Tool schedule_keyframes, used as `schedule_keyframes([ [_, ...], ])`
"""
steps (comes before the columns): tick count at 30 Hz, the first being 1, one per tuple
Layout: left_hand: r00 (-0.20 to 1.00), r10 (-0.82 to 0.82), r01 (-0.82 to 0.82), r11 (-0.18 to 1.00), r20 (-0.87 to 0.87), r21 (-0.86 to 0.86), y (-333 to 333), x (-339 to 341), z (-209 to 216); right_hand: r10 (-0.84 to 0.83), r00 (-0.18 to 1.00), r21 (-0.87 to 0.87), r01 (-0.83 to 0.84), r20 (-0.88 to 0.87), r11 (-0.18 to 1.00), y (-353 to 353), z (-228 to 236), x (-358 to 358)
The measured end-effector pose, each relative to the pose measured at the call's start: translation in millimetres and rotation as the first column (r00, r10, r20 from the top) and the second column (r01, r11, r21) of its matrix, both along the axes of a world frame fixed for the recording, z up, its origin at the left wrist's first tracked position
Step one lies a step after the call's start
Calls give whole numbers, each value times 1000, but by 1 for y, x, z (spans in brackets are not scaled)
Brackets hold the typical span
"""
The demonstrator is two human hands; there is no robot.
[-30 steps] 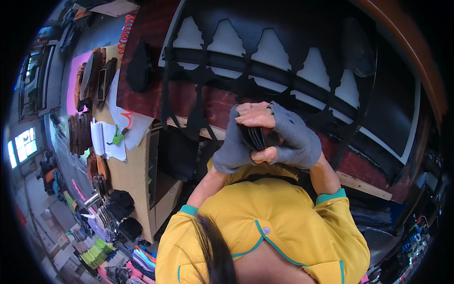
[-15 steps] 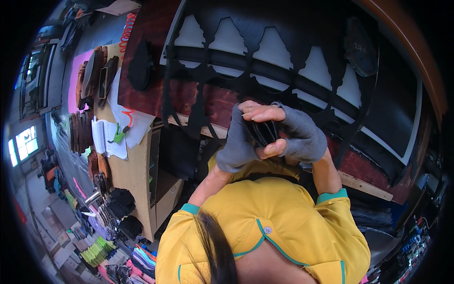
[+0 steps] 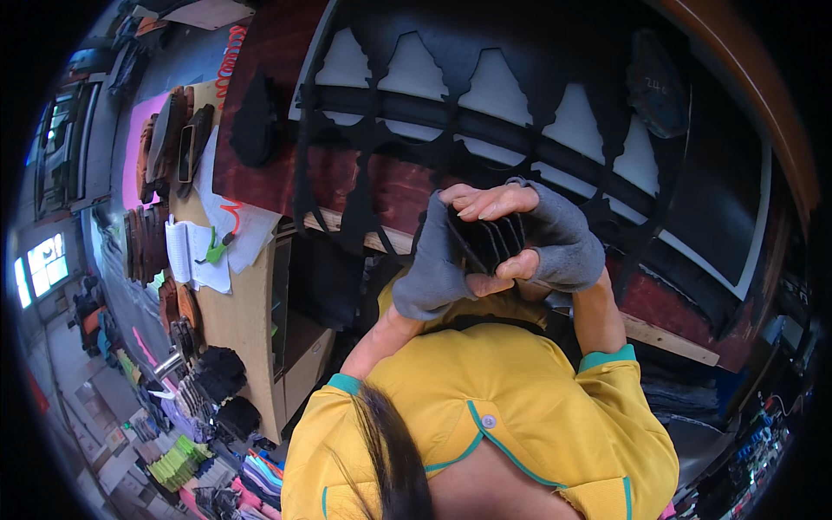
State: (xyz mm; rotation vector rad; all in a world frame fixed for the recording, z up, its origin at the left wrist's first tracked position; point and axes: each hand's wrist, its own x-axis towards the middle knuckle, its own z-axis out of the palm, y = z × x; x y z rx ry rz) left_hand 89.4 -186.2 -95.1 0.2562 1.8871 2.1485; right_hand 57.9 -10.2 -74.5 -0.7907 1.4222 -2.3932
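Observation:
In front of my chest, a small stack of black cut pieces [image 3: 492,243] is gripped between both hands, its edges fanned apart. My left hand [image 3: 435,258], in a grey fingerless glove, wraps the stack's left side with fingers bent over the top. Opposite it, my right hand [image 3: 559,234], gloved the same way, pinches the right side between fingers above and thumb below. Just beyond them lies a black sheet with cut-out openings [image 3: 364,182], hanging partly over the near edge of the work surface. The lower ends of the pieces are hidden by my palms.
A white board [image 3: 494,91] shows through the sheet's openings. One dark flat piece [image 3: 253,121] lies at left on the dark red surface [image 3: 334,173], and a marked dark template [image 3: 657,82] at far right. Leftward are an open notebook [image 3: 198,253], a red coiled hose [image 3: 230,65] and stacked sole-shaped pieces [image 3: 156,147].
My right hand has shifted slightly right, and the black pieces are spread wider, with more separate edges showing. My left hand keeps nearly the same place.

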Motion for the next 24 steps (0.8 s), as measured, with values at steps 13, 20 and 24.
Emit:
schedule_keyframes([
  [13,999,-26,25,999,23,41,0,-4,-1,-48,999,88,47,16,995,1,4,1],
  [20,979,-137,119,985,-152,-121,-12,-21,-6,-92,994,-14,91,-62,996,-6,1,-2],
  [24,979,-183,172,978,87,119,-17,-24,-2,-91,996,-44,90,-18,995,-7,-1,1],
])
